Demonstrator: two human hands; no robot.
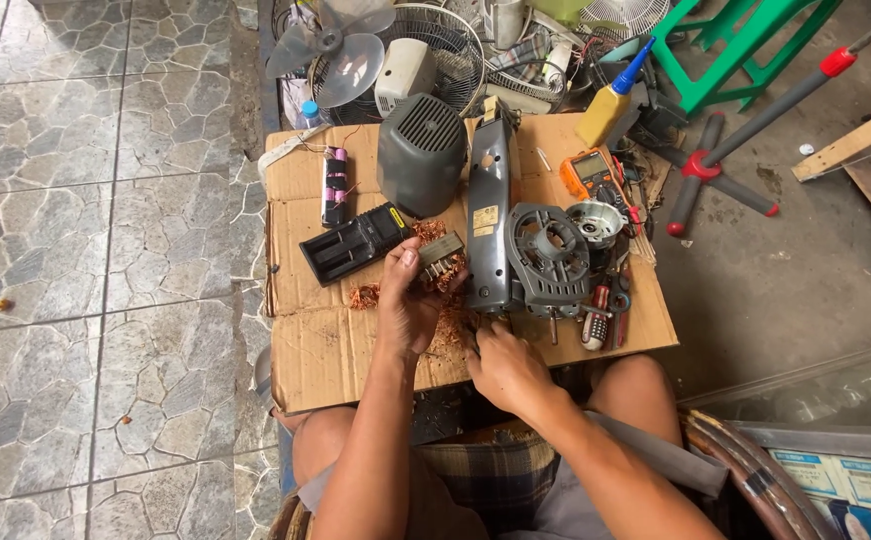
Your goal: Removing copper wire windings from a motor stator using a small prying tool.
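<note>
My left hand [407, 300] grips a small motor stator with copper winding [439, 258] above a cardboard sheet [335, 350]. Loose copper wire scraps [363, 296] lie around it. My right hand [503, 368] rests closed at the sheet's near edge, pinching something small that I cannot make out. Just beyond it stands a long grey fan housing [490, 205] with a round grey motor frame [549, 250] beside it.
On the cardboard lie a black battery charger [355, 243], a pink battery pack [334, 185], a grey motor cover [421, 150], an orange multimeter [589, 172] and screwdrivers [600, 318]. Fan parts and a yellow bottle [610, 100] crowd the back. Green stool and red-jointed stand at right.
</note>
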